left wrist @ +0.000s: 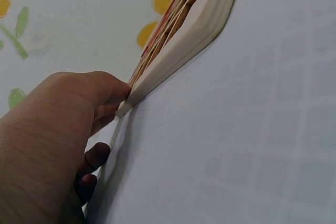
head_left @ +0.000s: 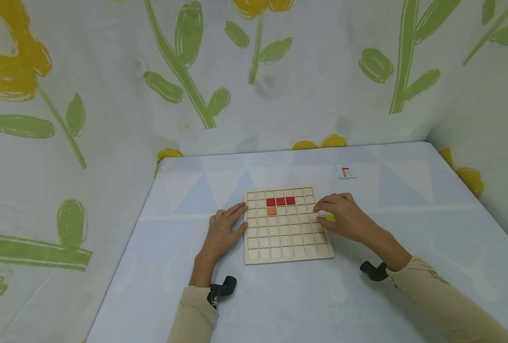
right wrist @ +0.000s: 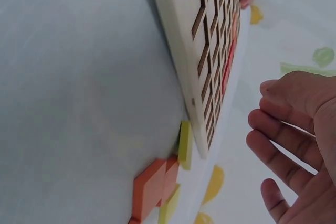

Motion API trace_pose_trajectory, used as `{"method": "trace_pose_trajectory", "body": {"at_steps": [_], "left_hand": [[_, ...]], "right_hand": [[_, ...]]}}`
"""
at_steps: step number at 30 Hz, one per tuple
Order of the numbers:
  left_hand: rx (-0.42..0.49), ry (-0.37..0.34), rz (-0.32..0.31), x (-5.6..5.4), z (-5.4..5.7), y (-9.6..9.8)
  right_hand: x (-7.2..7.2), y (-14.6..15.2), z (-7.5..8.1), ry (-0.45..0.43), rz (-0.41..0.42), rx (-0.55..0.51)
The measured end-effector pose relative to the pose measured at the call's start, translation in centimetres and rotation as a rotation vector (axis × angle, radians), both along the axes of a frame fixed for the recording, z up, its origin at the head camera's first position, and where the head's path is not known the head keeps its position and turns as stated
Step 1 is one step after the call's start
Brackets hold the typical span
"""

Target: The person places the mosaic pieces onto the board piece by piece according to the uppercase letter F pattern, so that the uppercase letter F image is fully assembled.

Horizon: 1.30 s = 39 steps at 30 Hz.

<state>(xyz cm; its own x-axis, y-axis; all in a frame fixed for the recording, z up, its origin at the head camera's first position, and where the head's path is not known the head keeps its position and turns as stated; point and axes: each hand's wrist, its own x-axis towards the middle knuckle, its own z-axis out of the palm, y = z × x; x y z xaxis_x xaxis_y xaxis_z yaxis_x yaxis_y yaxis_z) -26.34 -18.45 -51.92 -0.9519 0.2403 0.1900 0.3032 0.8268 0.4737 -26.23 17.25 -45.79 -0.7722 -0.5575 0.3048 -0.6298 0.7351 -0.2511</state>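
Note:
A square wooden grid board point(head_left: 288, 238) lies on the table. Three red tiles point(head_left: 281, 201) fill a row of its upper cells, and an orange tile point(head_left: 272, 210) sits under the leftmost one. My left hand point(head_left: 224, 233) touches the board's left edge with its thumb and fingers spread apart; the left wrist view has the thumb against the board's side point(left wrist: 173, 56). Over the right edge hovers my right hand point(head_left: 348, 216), fingers loosely bent. Nothing shows between those fingers in the right wrist view. A yellow tile point(head_left: 330, 218) is partly hidden beneath that hand.
Orange tiles point(right wrist: 148, 184) and yellow tiles point(right wrist: 185, 142) lie on the table beside the board's right side. A small pattern card point(head_left: 346, 171) rests farther back on the right. Flower-printed cloth point(head_left: 305, 95) stands behind the table's far edge.

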Motion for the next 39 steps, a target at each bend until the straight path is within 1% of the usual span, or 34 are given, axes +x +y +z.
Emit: {"method": "trace_pose_trajectory", "body": {"at_steps": [6,13,17,22,30,35,39], "left_hand": [[-0.010,-0.004,0.002,0.0,0.0,0.0],[0.008,0.000,0.005,-0.1,-0.1,0.0],[-0.001,-0.011,0.011,-0.1,-0.2,0.1],[-0.002,-0.005,0.010,0.0,-0.1,0.2],[-0.002,-0.005,0.008,0.0,0.1,0.2],[-0.002,-0.006,0.004,0.0,0.1,0.2],[0.002,-0.006,0.005,0.0,0.0,0.2]], "right_hand": [[0.4,1.3,-0.3,0.003,-0.036,0.017],[0.9,3.0,-0.7,0.051,-0.019,-0.016],[1.2,3.9,-1.1,0.070,-0.027,-0.043],[1.6,4.9,-1.5,0.087,-0.033,-0.052],[2.0,5.8,-1.6,0.107,-0.019,-0.070],[2.3,6.3,-1.7,0.092,-0.036,-0.058],[2.5,6.7,-1.7,0.053,-0.053,-0.055]]}}
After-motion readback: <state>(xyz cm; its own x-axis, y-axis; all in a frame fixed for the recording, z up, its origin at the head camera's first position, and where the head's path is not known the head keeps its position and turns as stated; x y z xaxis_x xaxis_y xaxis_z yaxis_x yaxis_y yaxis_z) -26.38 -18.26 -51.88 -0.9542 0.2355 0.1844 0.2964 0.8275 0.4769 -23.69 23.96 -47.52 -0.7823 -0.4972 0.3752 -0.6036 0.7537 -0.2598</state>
